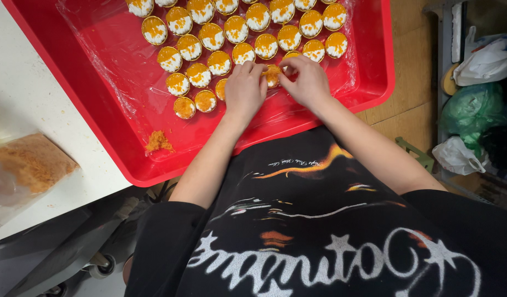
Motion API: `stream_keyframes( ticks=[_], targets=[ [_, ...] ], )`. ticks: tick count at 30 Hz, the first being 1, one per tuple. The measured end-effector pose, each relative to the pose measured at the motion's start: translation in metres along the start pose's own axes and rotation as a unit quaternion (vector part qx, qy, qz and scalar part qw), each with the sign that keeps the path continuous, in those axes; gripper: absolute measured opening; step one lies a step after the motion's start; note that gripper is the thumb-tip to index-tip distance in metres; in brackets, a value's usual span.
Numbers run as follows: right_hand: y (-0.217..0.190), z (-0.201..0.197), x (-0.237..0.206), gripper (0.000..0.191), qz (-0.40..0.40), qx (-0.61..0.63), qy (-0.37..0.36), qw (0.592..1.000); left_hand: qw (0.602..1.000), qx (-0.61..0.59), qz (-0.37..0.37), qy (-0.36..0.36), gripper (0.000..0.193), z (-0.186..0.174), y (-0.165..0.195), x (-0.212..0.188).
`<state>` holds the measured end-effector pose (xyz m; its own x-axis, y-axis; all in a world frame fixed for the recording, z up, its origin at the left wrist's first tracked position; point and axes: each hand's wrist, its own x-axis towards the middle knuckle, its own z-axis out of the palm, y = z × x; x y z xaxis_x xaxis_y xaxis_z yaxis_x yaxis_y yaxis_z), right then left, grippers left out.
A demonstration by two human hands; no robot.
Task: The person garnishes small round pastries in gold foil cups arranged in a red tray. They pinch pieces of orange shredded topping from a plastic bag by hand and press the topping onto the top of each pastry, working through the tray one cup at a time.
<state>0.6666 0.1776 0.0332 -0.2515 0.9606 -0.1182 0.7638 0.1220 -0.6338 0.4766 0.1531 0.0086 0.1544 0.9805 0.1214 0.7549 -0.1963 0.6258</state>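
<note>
A big red tray (pixel 127 159) lined with clear film holds several rows of small round cakes (pixel 219 61), white with orange crumb topping. My left hand (pixel 244 91) and my right hand (pixel 307 82) meet over the tray's near side. Their fingertips pinch one small cake (pixel 273 75) between them, and both hands grip it. Two cakes fully covered in orange crumbs (pixel 194 104) lie just left of my left hand.
A loose heap of orange crumbs (pixel 157 142) lies on the tray floor. A clear bag of brown-orange crumbs (pixel 28 165) rests on the white table at left. Plastic bags (pixel 473 110) crowd a shelf at right, above a wooden floor.
</note>
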Motion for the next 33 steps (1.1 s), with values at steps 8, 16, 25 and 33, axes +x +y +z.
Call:
stream_keyframes(
  ticks=[8, 16, 25, 33],
  targets=[
    [0.008, 0.011, 0.004, 0.011, -0.005, -0.019, -0.010, 1.000, 1.000, -0.005, 0.002, -0.003, 0.015, -0.002, 0.001, 0.002],
    [0.014, 0.014, 0.005, 0.011, -0.014, 0.028, -0.020, 0.999, 0.999, -0.019, 0.037, -0.011, 0.012, 0.004, 0.000, 0.013],
    [0.021, 0.013, 0.001, 0.010, -0.005, 0.015, -0.003, 1.000, 0.999, -0.008, 0.034, -0.020, 0.010, 0.005, -0.003, 0.009],
    [0.021, 0.017, 0.006, 0.011, 0.030, 0.090, -0.028, 0.995, 0.999, -0.017, 0.016, -0.029, 0.010, 0.005, -0.004, 0.005]
  ],
)
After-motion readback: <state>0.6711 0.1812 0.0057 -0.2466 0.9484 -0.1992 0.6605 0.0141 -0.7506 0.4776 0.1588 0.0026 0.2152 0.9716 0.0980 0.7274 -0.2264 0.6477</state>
